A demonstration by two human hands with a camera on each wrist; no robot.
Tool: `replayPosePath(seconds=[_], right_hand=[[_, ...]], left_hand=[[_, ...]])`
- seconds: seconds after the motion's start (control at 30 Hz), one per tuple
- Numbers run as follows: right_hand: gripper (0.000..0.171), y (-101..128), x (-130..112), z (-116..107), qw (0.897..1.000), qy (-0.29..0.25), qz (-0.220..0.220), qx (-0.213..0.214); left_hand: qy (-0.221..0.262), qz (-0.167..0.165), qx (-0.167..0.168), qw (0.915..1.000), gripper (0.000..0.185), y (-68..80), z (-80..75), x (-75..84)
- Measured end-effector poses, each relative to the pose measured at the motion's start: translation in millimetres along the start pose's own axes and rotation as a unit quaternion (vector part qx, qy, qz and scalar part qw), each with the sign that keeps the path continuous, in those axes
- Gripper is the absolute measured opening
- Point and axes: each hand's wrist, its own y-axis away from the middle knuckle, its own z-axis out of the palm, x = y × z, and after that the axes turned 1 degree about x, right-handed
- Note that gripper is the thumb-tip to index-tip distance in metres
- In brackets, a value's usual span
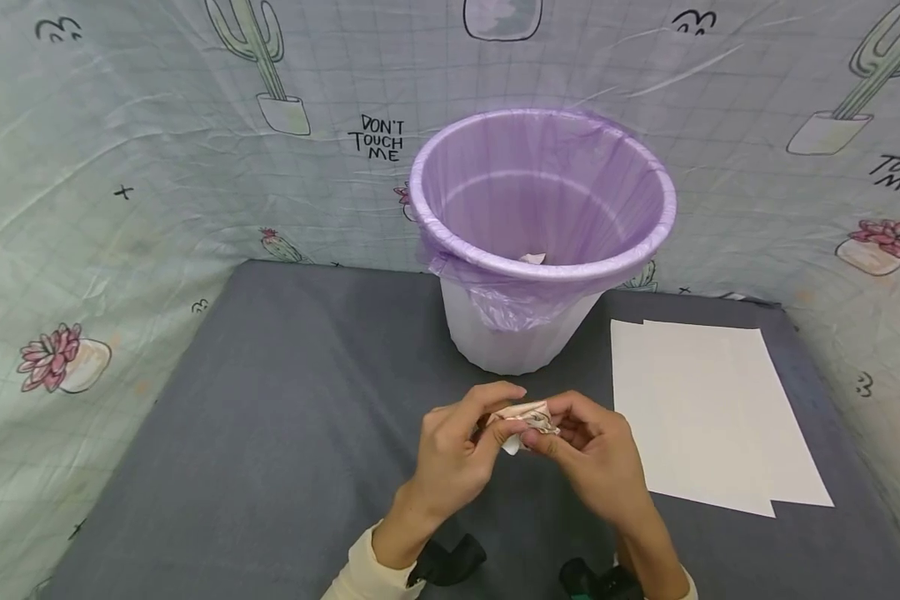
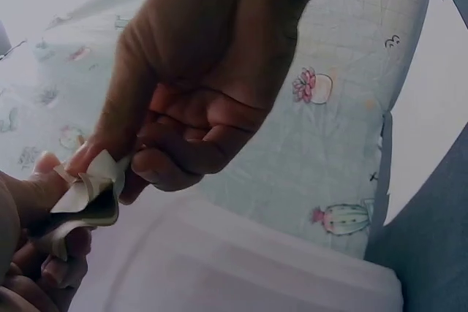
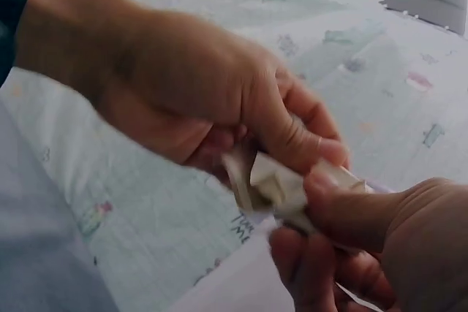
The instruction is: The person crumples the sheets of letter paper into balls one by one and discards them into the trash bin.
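From the head view, the left hand (image 1: 450,454) and right hand (image 1: 596,458) are both pinching one crumpled paper wad (image 1: 527,421) above the grey table (image 1: 270,433). One lined bin (image 1: 543,233) is standing behind, two white sheets (image 1: 708,412) lying beside. Both wrist views are showing fingertips (image 2: 99,153) closing around the wad (image 3: 281,184).

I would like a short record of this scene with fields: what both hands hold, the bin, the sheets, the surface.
left hand: left hand pinches the crumpled paper from its side
right hand: right hand pinches the same paper
bin: white bin with purple liner, upright behind the hands, a small scrap inside
sheets: white paper sheets flat, to the right of the hands
surface: grey table cover
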Motion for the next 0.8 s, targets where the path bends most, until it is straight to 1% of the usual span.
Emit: replayPosePath(seconds=[0.07,0.13,0.2,0.23,0.3,0.37,0.4,0.43,0.5,0.53,0.57,0.63,0.7,0.73,0.77,0.8], right_hand=[[0.018,0.4,0.0,-1.1,1.0,0.0,-0.005,0.014],[0.014,0.2,-0.2,-2.7,0.999,-0.011,-0.001,0.036],[0.011,-0.2,-0.5,-5.7,0.998,-0.031,0.003,0.05],[0.011,-0.5,-0.2,-7.7,0.998,-0.048,-0.006,0.049],[0.014,-0.9,0.3,-11.7,0.995,-0.084,-0.025,0.04],[0.019,-1.2,0.7,-15.1,0.992,-0.115,-0.05,0.014],[0.02,-1.0,0.7,-16.0,0.99,-0.127,-0.058,-0.003],[0.021,-1.1,0.7,-16.5,0.989,-0.136,-0.06,-0.019],[0.023,-1.5,0.1,-15.6,0.987,-0.145,-0.055,-0.052],[0.023,-1.8,-0.3,-14.5,0.986,-0.146,-0.051,-0.067],[0.023,-1.9,-1.1,-13.2,0.985,-0.145,-0.045,-0.078],[0.022,-2.2,-3.3,-10.2,0.985,-0.141,-0.038,-0.089],[0.021,-1.9,-6.4,-7.3,0.987,-0.133,-0.032,-0.083],[0.021,-1.4,-8.2,-5.9,0.988,-0.128,-0.028,-0.076],[0.021,-0.7,-10.0,-4.5,0.99,-0.122,-0.023,-0.068],[0.021,0.1,-11.3,-3.3,0.992,-0.113,-0.02,-0.06]], left_hand=[[0.007,-0.007,-0.005,0.9999,0.023,-0.6,0.8,1.5],[0.028,-0.018,-0.019,0.9993,0.021,-1.0,0.5,3.8],[0.072,-0.033,-0.045,0.9958,0.019,-1.1,-1.2,6.5],[0.104,-0.043,-0.058,0.992,0.017,-1.1,-2.3,7.5],[0.171,-0.068,-0.08,0.9796,0.018,-1.0,-5.4,8.3],[0.242,-0.094,-0.093,0.9611,0.028,-1.5,-9.8,6.7],[0.27,-0.104,-0.094,0.9525,0.036,-1.8,-12.1,5.1],[0.289,-0.112,-0.092,0.9463,0.044,-2.1,-14.3,3.2],[0.307,-0.119,-0.087,0.9402,0.053,-2.4,-18.0,-0.9],[0.309,-0.117,-0.086,0.9399,0.056,-2.4,-18.9,-2.8],[0.303,-0.113,-0.084,0.9425,0.056,-2.3,-19.2,-4.3],[0.283,-0.101,-0.08,0.9504,0.053,-1.9,-17.6,-5.9],[0.271,-0.089,-0.074,0.9557,0.051,-1.2,-14.0,-6.1],[0.269,-0.084,-0.071,0.9568,0.052,-0.9,-11.9,-5.4],[0.272,-0.082,-0.07,0.9563,0.052,-0.6,-9.8,-4.5],[0.28,-0.081,-0.069,0.9541,0.053,-0.2,-7.7,-3.1]])
